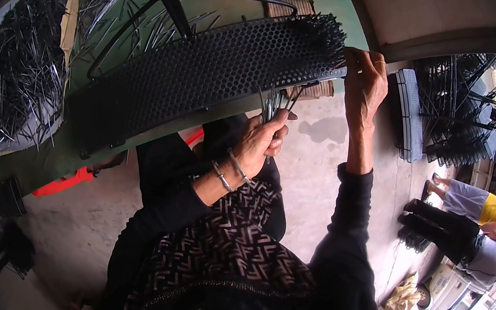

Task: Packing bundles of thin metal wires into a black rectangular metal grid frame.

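A long black perforated panel (209, 72) with a honeycomb hole pattern lies tilted across a green table (36, 155). Its right end bristles with thin metal pins (324, 32) pushed through the holes. My right hand (364, 82) pinches that right end near the pins. My left hand (260, 141), with two bangles on the wrist, is below the panel's lower edge and grips a bundle of thin metal pins (278, 105) that point upward toward the panel.
A big heap of loose metal pins (20, 69) lies on the table's left side. A black metal frame (174, 3) crosses behind the panel. Stacked black wire racks (454, 102) stand at the right. Two people (474, 227) crouch on the concrete floor at the right.
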`<state>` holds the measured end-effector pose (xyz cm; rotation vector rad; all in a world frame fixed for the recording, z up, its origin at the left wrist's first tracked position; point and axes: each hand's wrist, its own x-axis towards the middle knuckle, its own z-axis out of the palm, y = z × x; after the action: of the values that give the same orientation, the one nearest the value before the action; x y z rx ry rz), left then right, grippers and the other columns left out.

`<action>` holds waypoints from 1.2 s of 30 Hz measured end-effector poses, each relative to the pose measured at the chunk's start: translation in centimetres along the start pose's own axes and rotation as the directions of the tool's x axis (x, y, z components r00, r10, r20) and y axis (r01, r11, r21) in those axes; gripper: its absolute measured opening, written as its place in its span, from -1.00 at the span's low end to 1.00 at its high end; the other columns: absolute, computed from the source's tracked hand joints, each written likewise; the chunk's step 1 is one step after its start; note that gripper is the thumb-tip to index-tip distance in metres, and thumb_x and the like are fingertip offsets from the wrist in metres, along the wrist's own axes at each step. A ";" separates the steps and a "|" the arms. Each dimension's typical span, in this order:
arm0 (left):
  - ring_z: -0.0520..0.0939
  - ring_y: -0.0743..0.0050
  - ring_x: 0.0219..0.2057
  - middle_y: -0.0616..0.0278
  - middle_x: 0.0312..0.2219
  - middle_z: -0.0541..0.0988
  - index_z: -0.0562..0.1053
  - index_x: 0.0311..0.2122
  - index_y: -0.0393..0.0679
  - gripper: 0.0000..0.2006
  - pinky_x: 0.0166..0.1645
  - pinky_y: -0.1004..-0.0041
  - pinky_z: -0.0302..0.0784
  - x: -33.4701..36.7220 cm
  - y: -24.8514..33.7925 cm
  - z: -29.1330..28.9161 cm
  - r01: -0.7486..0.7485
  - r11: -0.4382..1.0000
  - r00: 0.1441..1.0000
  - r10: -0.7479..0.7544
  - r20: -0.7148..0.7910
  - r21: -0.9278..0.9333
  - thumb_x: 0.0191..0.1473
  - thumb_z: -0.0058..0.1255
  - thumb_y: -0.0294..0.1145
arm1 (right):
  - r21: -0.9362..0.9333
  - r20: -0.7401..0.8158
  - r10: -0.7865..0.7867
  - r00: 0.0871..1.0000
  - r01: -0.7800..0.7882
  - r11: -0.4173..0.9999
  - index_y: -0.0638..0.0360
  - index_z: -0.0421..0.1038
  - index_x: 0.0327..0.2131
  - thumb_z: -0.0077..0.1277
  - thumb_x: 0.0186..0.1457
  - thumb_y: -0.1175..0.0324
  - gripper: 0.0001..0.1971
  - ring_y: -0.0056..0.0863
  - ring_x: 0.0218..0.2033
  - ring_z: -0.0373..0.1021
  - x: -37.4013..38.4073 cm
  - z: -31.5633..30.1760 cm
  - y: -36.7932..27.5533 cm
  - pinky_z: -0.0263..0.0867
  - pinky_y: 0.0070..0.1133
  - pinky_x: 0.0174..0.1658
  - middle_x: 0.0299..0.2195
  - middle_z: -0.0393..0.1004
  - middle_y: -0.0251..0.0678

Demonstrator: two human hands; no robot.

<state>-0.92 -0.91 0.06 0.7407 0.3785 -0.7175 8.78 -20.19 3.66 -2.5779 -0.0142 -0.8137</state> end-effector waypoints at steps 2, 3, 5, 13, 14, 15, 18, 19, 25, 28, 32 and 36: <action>0.12 0.85 -0.65 0.54 -0.62 0.21 0.42 -0.17 -0.23 -0.72 -0.61 0.72 -0.07 -0.1 0.1 0.2 -0.002 1.000 1.000 0.002 -0.016 0.004 0.21 -0.03 -0.19 | -0.022 -0.009 0.054 0.998 -0.054 0.998 0.00 0.60 -0.33 0.14 0.05 0.29 -0.89 -0.50 -0.42 0.42 -0.5 0.0 -0.1 0.32 -0.59 -0.35 -0.38 0.44 -0.38; 0.12 0.85 -0.65 0.54 -0.62 0.21 0.42 -0.17 -0.23 -0.71 -0.61 0.72 -0.07 -0.1 0.1 0.3 -0.010 1.000 1.000 0.011 -0.015 0.014 0.21 -0.03 -0.19 | -0.024 -0.010 0.053 0.999 -0.053 0.998 0.00 0.60 -0.33 0.14 0.05 0.29 -0.89 -0.50 -0.42 0.42 -0.6 -0.1 -0.1 0.32 -0.59 -0.35 -0.38 0.44 -0.38; 0.12 0.85 -0.65 0.54 -0.62 0.21 0.42 -0.17 -0.23 -0.71 -0.61 0.72 -0.07 -0.1 0.1 0.3 -0.020 1.000 1.000 0.020 -0.013 0.023 0.21 -0.03 -0.19 | -0.024 -0.033 0.077 0.996 -0.078 0.997 -0.01 0.60 -0.29 0.15 0.05 0.25 -0.84 -0.51 -0.42 0.42 -0.8 -0.2 -0.1 0.31 -0.57 -0.33 -0.39 0.44 -0.38; 0.25 0.86 -0.66 0.55 -0.62 0.32 0.51 -0.23 -0.18 -0.68 -0.64 0.74 -0.03 -0.1 0.0 0.4 -0.072 0.997 0.997 0.072 0.008 0.041 0.16 0.06 -0.09 | -0.055 -0.011 0.104 0.995 -0.104 0.993 -0.01 0.61 -0.31 0.13 0.07 0.21 -0.83 -0.47 -0.39 0.42 -1.0 -0.9 -0.4 0.30 -0.54 -0.32 -0.40 0.44 -0.37; 0.25 0.86 -0.66 0.55 -0.62 0.32 0.51 -0.23 -0.18 -0.68 -0.64 0.74 -0.03 -0.1 -0.1 0.5 -0.071 0.997 0.997 0.071 0.010 0.041 0.16 0.06 -0.09 | -0.080 -0.028 0.093 0.995 -0.095 0.992 -0.01 0.61 -0.31 0.13 0.07 0.20 -0.82 -0.45 -0.39 0.42 -0.8 -0.9 -0.1 0.29 -0.54 -0.32 -0.41 0.44 -0.36; 0.25 0.86 -0.66 0.55 -0.62 0.32 0.52 -0.24 -0.18 -0.68 -0.64 0.74 -0.03 -0.1 -0.1 0.5 -0.076 0.996 0.997 0.076 0.001 0.042 0.15 0.06 -0.10 | -0.080 -0.033 0.087 0.996 -0.089 0.993 -0.01 0.61 -0.32 0.13 0.06 0.17 -0.81 -0.43 -0.40 0.41 -0.7 -0.8 0.1 0.28 -0.52 -0.32 -0.41 0.44 -0.36; 0.25 0.86 -0.67 0.55 -0.62 0.32 0.52 -0.24 -0.18 -0.69 -0.65 0.73 -0.03 -0.1 -0.2 0.5 -0.082 0.996 0.997 0.083 -0.009 0.039 0.15 0.07 -0.11 | -0.073 0.008 0.096 0.995 -0.095 0.993 -0.01 0.61 -0.33 0.13 0.05 0.16 -0.81 -0.42 -0.40 0.42 -0.8 -0.8 -0.3 0.29 -0.52 -0.32 -0.41 0.44 -0.35; 0.25 0.86 -0.67 0.55 -0.63 0.32 0.52 -0.24 -0.18 -0.69 -0.66 0.73 -0.03 -0.1 -0.2 0.5 -0.083 0.996 0.996 0.084 -0.013 0.035 0.15 0.07 -0.11 | -0.088 0.016 0.089 0.996 -0.087 0.992 0.00 0.61 -0.34 0.13 0.05 0.16 -0.81 -0.43 -0.40 0.41 -0.8 -0.9 -0.7 0.29 -0.52 -0.33 -0.42 0.43 -0.35; 0.24 0.86 -0.69 0.54 -0.64 0.31 0.51 -0.24 -0.22 -0.69 -0.66 0.73 -0.03 -0.2 0.0 0.7 -0.085 0.996 0.996 0.086 -0.005 0.025 0.16 0.06 -0.13 | -0.110 -0.015 0.061 0.998 -0.062 0.992 0.01 0.61 -0.37 0.14 0.04 0.18 -0.83 -0.42 -0.43 0.41 -1.7 -1.1 -0.1 0.29 -0.52 -0.34 -0.43 0.42 -0.37; 0.23 0.86 -0.69 0.54 -0.64 0.31 0.51 -0.24 -0.23 -0.69 -0.66 0.73 -0.03 0.1 -0.1 0.6 -0.086 0.996 0.996 0.086 -0.014 0.021 0.16 0.05 -0.14 | -0.051 0.013 0.069 0.998 -0.068 0.996 0.01 0.60 -0.36 0.15 0.04 0.21 -0.84 -0.40 -0.42 0.42 -1.7 -1.1 -1.0 0.30 -0.51 -0.33 -0.43 0.43 -0.36; 0.24 0.86 -0.70 0.54 -0.64 0.31 0.51 -0.25 -0.24 -0.68 -0.65 0.73 -0.03 0.1 -0.3 0.5 -0.117 0.993 0.993 0.116 0.032 0.025 0.17 0.05 -0.13 | -0.088 0.009 0.008 1.000 -0.007 0.996 0.00 0.60 -0.33 0.11 0.07 0.19 -0.82 -0.39 -0.38 0.43 -0.7 -0.4 -0.5 0.30 -0.50 -0.30 -0.42 0.43 -0.35; 0.22 0.84 -0.69 0.53 -0.65 0.31 0.49 -0.22 -0.25 -0.69 -0.65 0.71 -0.05 -0.1 0.2 0.9 -0.128 0.991 0.992 0.128 0.013 0.047 0.18 0.03 -0.16 | -0.148 0.037 0.116 0.993 -0.110 0.983 -0.06 0.60 -0.25 0.10 0.07 0.14 -0.78 -0.38 -0.34 0.43 -1.1 0.1 -0.2 0.31 -0.48 -0.25 -0.38 0.44 -0.34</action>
<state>-0.84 -1.41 0.84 0.7986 0.3024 -0.6106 7.95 -19.79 3.08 -2.7051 0.1830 -0.7386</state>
